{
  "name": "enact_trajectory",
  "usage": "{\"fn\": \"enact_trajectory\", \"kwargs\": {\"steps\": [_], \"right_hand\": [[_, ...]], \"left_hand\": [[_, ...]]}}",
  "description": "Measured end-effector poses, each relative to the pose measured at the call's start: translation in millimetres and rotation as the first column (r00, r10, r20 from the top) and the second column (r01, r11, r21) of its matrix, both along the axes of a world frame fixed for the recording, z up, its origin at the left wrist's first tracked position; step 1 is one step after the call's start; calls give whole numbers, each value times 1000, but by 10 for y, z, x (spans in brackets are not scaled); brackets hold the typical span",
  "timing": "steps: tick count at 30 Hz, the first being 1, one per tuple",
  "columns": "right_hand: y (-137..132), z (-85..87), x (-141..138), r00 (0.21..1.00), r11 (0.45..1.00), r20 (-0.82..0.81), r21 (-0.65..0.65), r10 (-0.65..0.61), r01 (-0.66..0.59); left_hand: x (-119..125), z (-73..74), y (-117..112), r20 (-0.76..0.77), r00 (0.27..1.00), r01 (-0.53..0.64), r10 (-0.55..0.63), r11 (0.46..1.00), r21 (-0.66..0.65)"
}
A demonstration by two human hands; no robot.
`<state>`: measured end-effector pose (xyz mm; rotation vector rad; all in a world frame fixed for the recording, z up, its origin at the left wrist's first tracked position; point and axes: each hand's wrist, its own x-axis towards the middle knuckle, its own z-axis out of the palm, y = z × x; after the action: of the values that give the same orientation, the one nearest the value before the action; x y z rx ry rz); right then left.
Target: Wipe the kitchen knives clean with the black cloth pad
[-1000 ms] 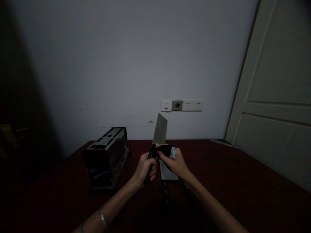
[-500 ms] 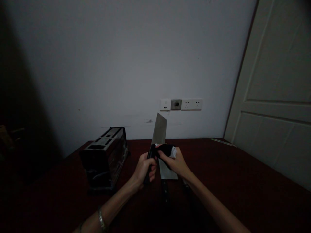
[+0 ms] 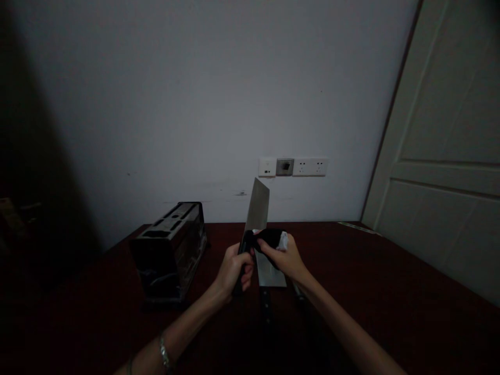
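Steel knife, left grip wrapped round handle, right grip pinching black cloth

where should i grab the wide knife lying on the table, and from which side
Probably by its black riveted handle, from the near side: it points toward the wearer and looks uncovered, while the wide blade extends away, partly hidden by the right hand.

Both forearms angle inward, left hand curled tight, right hand apparently pinching, its fingers mostly hidden.
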<state>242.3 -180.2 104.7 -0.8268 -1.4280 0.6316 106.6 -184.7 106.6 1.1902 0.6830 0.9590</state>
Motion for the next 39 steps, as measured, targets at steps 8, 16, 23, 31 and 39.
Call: {"fn": "enact_trajectory", "kwargs": {"steps": [8,16,23,31,39], "right_hand": [[-78,50,-40,999,1000,37,4,-23,23],[40,6,106,986,999,161,3,-46,46],[12,216,272,993,995,70,-24,-90,92],[64,298,397,893,969,-384,-159,-236,188],[45,364,415,826,972,-518,-191,-221,140]], "left_hand": [[10,-15,-3,2,1000,6,-5,1000,-15],[-19,-21,25,16,1000,17,-17,1000,1],[-41,35,19,53,997,54,-55,998,20],[-33,4,44,40,996,83,-84,996,28],[-33,-23,64,-74,997,-7,12,997,74]]}}
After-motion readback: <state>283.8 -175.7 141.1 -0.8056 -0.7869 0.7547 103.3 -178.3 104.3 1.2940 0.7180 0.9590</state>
